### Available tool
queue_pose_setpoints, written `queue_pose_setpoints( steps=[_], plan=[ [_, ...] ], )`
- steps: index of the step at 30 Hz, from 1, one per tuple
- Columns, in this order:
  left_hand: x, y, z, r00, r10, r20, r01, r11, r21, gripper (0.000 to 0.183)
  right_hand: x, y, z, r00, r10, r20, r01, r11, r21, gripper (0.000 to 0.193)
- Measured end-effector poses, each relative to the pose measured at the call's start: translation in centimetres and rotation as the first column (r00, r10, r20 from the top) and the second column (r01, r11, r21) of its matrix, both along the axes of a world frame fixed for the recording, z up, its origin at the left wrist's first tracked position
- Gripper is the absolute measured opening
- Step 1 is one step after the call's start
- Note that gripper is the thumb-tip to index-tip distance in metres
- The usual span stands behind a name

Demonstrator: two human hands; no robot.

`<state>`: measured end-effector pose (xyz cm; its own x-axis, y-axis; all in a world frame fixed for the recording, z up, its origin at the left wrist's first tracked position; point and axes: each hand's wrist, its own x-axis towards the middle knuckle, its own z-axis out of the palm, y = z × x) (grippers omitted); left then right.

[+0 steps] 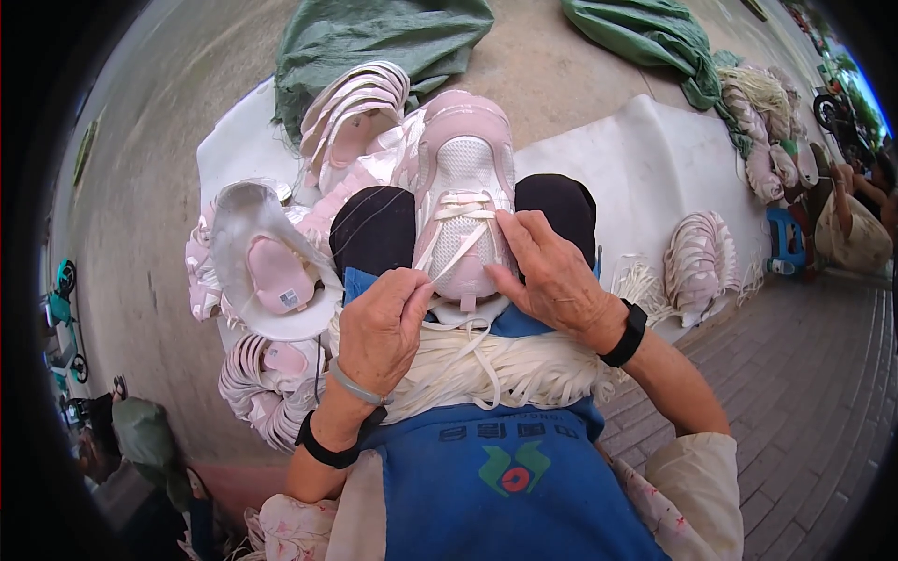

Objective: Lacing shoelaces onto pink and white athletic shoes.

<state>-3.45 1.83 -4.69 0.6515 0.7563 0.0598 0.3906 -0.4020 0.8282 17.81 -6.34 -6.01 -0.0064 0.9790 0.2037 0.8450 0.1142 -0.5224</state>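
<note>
Cream lace (458, 251) is pinched in the left hand (382, 323); the right hand (552, 276) spreads against one pink-and-white shoe upper (463, 159) at twelve o'clock. Two green sack-like bundles (374, 47), contents hidden, lie at eleven and one o'clock, one stack of uppers (694, 266) at three.

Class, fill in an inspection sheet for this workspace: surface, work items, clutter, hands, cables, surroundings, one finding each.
Surface: smooth white sheet spread over tan concrete ground.
Work items: pink-and-white mesh shoe upper between black-clad knees, its flat cream lace partly threaded; loose cream laces bundled near the body.
Clutter: fanned stacks of pink-and-white uppers at left, another stack at right; crumpled green sheeting beyond.
Hands: left hand pinches the lace; right hand touches the upper's right side, grip unclear.
Cables: nothing seen.
Surroundings: grey brick paving, blue plastic stool and a partly visible person at right.
</note>
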Motion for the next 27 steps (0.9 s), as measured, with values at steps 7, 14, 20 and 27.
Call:
queue_pose_setpoints(
  steps=[7, 14, 20, 27],
  plan=[
    [1.5, -2.5, -0.1, 0.972, -0.23, 0.044, 0.231, 0.973, -0.018, 0.012, 0.0, -0.1, 0.3, 0.995, -0.022, -0.097, 0.018, 0.999, -0.043, 0.051],
    [1.1, -2.3, 1.9, 0.981, -0.185, 0.054, 0.19, 0.973, -0.128, 0.012, 0.9, -1.9, 4.0, 0.925, -0.104, -0.365, 0.049, 0.986, -0.158, 0.017],
    [1.0, -3.6, 1.8, 0.958, -0.285, -0.008, 0.284, 0.957, -0.063, 0.01, -1.7, -2.8, 2.6, 0.89, -0.003, -0.456, -0.102, 0.973, -0.207, 0.017],
    [1.0, -4.1, 2.8, 0.915, -0.39, -0.105, 0.393, 0.92, 0.01, 0.01, -2.1, -2.2, 3.1, 0.857, -0.098, -0.505, 0.001, 0.982, -0.189, 0.015]
  ],
)
